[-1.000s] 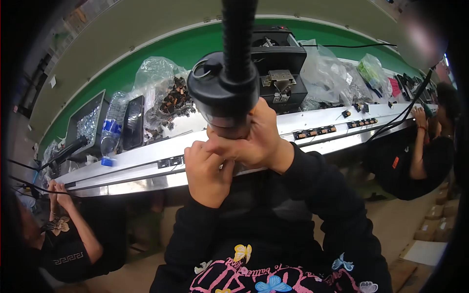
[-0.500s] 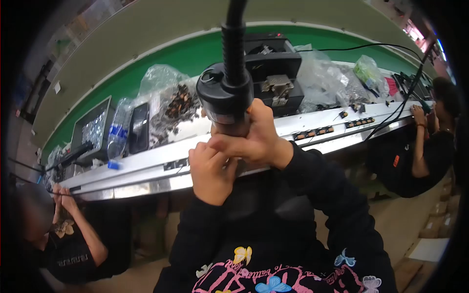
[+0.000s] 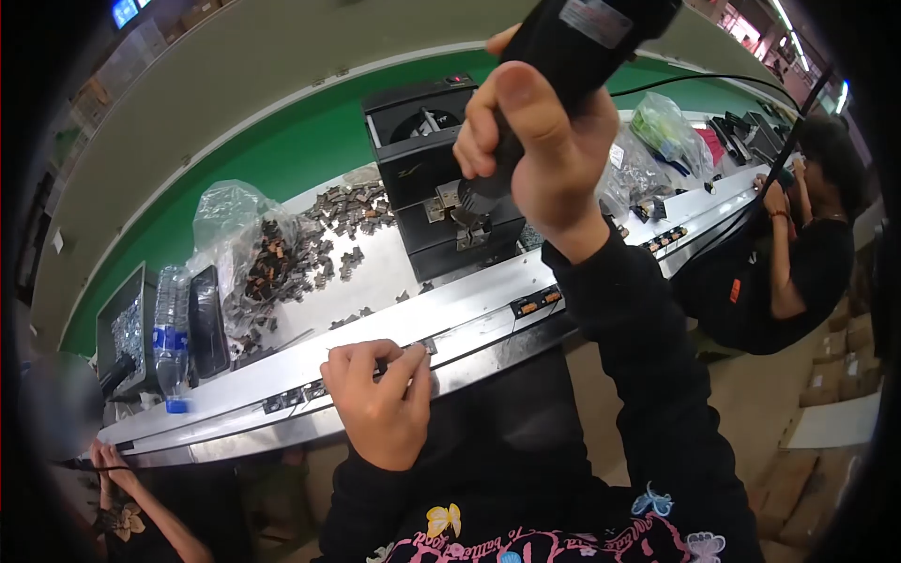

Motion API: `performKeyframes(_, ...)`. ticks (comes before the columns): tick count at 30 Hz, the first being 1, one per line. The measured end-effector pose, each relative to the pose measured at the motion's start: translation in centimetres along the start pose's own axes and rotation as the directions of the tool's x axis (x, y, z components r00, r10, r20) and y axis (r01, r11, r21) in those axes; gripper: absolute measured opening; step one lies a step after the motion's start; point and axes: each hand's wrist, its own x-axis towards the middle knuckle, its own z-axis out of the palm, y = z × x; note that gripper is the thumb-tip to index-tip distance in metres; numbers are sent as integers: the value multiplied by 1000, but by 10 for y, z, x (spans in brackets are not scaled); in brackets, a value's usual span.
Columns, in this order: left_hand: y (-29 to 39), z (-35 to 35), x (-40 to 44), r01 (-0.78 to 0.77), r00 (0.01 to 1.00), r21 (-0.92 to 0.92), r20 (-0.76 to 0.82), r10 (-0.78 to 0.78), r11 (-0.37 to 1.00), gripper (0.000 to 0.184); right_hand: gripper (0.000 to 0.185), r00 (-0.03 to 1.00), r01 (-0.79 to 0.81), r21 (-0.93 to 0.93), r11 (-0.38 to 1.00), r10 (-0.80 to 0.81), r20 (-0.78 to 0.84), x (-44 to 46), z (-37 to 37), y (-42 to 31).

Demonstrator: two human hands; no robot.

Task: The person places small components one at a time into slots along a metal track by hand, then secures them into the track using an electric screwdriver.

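Raised in front of me, my right hand point(image 3: 554, 155) is wrapped round a black electric screwdriver point(image 3: 587, 47), whose top runs out of view. The screwdriver's lower end is in front of a black screw feeder point(image 3: 404, 202) with a metal block on its front. My left hand point(image 3: 380, 403) is down at the white metal rail point(image 3: 488, 335), its thumb and fingers pinched round a small dark part point(image 3: 379, 367), mostly hidden. A small metal piece point(image 3: 429, 346) shows by the fingertips. Left along the rail lie more small dark parts point(image 3: 291, 398); to the right is a black-and-orange part point(image 3: 538, 302).
Loose metal pieces point(image 3: 352, 208) and a plastic bag point(image 3: 230, 220) of dark and orange parts lie behind the rail. At left are a phone point(image 3: 207, 319), a water bottle point(image 3: 171, 328) and a grey bin point(image 3: 117, 314). Co-workers sit on both sides; a cable point(image 3: 798, 141) hangs at right.
My right hand has lifted the screwdriver up and to the right, away from the rail. My left hand has come off it and lowered to the rail. The view has shifted too.
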Motion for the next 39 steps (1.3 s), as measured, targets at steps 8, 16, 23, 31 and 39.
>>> performKeyframes(8,4,15,5,18,1000,-15,4,-18,1000,22,54,970,-112,-101,989,131,204,-20,1,2)
performKeyframes(16,1,18,1,40,999,-4,-25,-40,999,29,60,996,-71,-226,972,82,39,-24,10,-17)
performKeyframes(23,-1,17,3,53,999,-12,1,-53,999,31,64,913,-254,764,592,407,-12,-5,27,-9)
performKeyframes(31,-2,16,5,45,999,-12,4,-45,999,32,47,969,-234,803,549,202,144,-6,16,11)
performKeyframes(39,-7,20,3,25,998,11,-60,-25,1000,30,67,869,-394,-54,918,391,304,-23,25,-22)
